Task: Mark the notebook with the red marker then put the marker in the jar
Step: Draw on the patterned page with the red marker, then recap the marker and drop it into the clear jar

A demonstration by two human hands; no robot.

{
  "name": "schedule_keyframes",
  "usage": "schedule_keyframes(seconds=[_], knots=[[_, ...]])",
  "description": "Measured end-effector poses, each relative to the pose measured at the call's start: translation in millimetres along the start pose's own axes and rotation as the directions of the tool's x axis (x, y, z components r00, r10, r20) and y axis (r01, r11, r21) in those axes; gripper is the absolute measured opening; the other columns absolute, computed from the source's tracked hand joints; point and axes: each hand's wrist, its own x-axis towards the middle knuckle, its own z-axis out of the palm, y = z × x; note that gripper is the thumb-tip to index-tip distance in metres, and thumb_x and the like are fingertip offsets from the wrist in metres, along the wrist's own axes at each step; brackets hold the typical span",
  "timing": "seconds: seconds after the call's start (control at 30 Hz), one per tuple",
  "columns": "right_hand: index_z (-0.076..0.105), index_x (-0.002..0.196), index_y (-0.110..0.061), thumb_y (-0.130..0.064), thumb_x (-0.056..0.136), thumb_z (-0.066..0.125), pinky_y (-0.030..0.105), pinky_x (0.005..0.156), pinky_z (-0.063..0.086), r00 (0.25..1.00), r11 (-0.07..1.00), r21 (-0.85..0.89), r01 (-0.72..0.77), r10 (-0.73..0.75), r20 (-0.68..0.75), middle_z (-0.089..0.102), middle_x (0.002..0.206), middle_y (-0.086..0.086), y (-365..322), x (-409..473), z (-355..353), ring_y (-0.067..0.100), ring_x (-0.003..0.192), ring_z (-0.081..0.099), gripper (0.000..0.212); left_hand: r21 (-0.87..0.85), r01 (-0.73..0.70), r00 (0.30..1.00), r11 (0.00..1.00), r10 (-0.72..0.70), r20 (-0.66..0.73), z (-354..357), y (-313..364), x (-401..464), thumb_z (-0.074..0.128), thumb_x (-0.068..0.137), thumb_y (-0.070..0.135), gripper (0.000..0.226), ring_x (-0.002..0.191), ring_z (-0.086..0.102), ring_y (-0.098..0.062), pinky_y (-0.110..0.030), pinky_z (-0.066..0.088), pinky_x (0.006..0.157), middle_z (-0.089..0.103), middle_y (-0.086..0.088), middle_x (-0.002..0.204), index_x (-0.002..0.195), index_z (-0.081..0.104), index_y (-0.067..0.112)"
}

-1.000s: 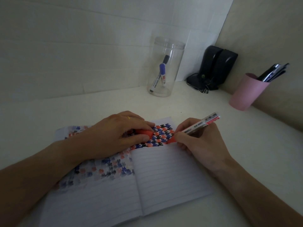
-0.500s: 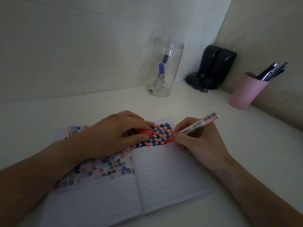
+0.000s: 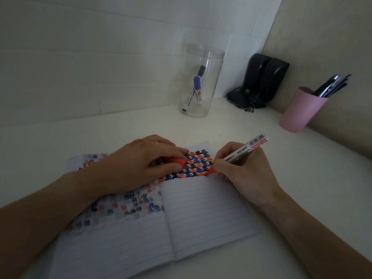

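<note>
An open lined notebook point(image 3: 201, 218) lies on the white table, its upper part filled with red, blue and black marks. My right hand point(image 3: 245, 170) grips the red marker point(image 3: 241, 153), whose red tip end touches the right page at the edge of the marks. My left hand point(image 3: 138, 166) rests on the left page and pinches the marker's red cap point(image 3: 176, 161). A clear jar point(image 3: 202, 81) stands at the back by the wall, without a lid, with a blue marker and a black marker inside.
A pink cup point(image 3: 300, 109) holding several pens stands at the right by the side wall. Two black speakers point(image 3: 263, 79) with cables sit in the back corner. White walls close in the table at the back and right.
The marker tip has shifted slightly left on the page. Both hands stay almost in the same place.
</note>
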Motion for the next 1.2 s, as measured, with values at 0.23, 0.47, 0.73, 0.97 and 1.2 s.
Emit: schedule_keyframes(seconds=[0.23, 0.47, 0.73, 0.97, 1.2], knots=[[0.075, 0.087, -0.004, -0.004, 0.081, 0.074, 0.016, 0.047, 0.045, 0.999, 0.960, 0.281, 0.002, 0.013, -0.052, 0.064, 0.056, -0.005, 2, 6, -7, 0.006, 0.049, 0.054, 0.005, -0.008, 0.000, 1.000, 1.000, 0.000, -0.005, 0, 1, -1, 0.049, 0.093, 0.051, 0.039, 0.123, 0.047, 0.004, -0.024, 0.043, 0.103, 0.055, 0.033, 0.134, 0.126, 0.064, 0.037], [0.076, 0.102, -0.006, -0.007, 0.088, 0.068, 0.025, 0.065, 0.056, 0.999, 0.783, 0.621, -0.041, 0.043, 0.012, 0.078, 0.084, 0.011, -3, 6, -3, 0.020, 0.075, 0.071, 0.016, 0.027, -0.007, 1.000, 1.000, 0.007, 0.000, -2, 3, 1, 0.045, 0.093, 0.055, 0.043, 0.123, 0.047, 0.004, -0.024, 0.044, 0.102, 0.050, 0.038, 0.130, 0.128, 0.062, 0.038], [0.072, 0.107, -0.006, -0.014, 0.092, 0.064, 0.035, 0.076, 0.061, 0.994, 0.790, 0.607, -0.084, 0.106, -0.001, 0.080, 0.091, 0.017, -1, 8, 0, 0.027, 0.086, 0.077, 0.018, 0.093, 0.062, 0.982, 0.994, -0.044, -0.182, -4, 8, -4, 0.040, 0.093, 0.059, 0.045, 0.109, 0.052, -0.003, -0.027, 0.049, 0.089, 0.059, 0.017, 0.116, 0.120, 0.064, 0.033], [0.081, 0.096, -0.008, -0.014, 0.081, 0.072, 0.025, 0.068, 0.056, 0.994, 0.755, 0.650, -0.084, 0.107, 0.003, 0.074, 0.077, 0.011, 7, 10, -4, 0.017, 0.072, 0.069, 0.019, -0.032, 0.147, 0.939, 0.989, -0.150, -0.311, -6, 6, -5, 0.050, 0.097, 0.033, 0.032, 0.103, 0.055, -0.004, -0.017, 0.047, 0.084, 0.054, 0.014, 0.110, 0.127, 0.061, 0.031], [0.079, 0.091, -0.009, -0.008, 0.085, 0.067, 0.021, 0.062, 0.058, 0.994, 0.743, 0.662, -0.098, 0.099, 0.035, 0.077, 0.076, 0.014, 5, 9, -5, 0.018, 0.069, 0.073, 0.014, -0.049, 0.143, 0.932, 0.989, -0.151, -0.331, -10, 8, -6, 0.066, 0.091, 0.029, 0.028, 0.100, 0.058, 0.001, -0.006, 0.041, 0.082, 0.063, 0.021, 0.106, 0.118, 0.064, 0.034]])
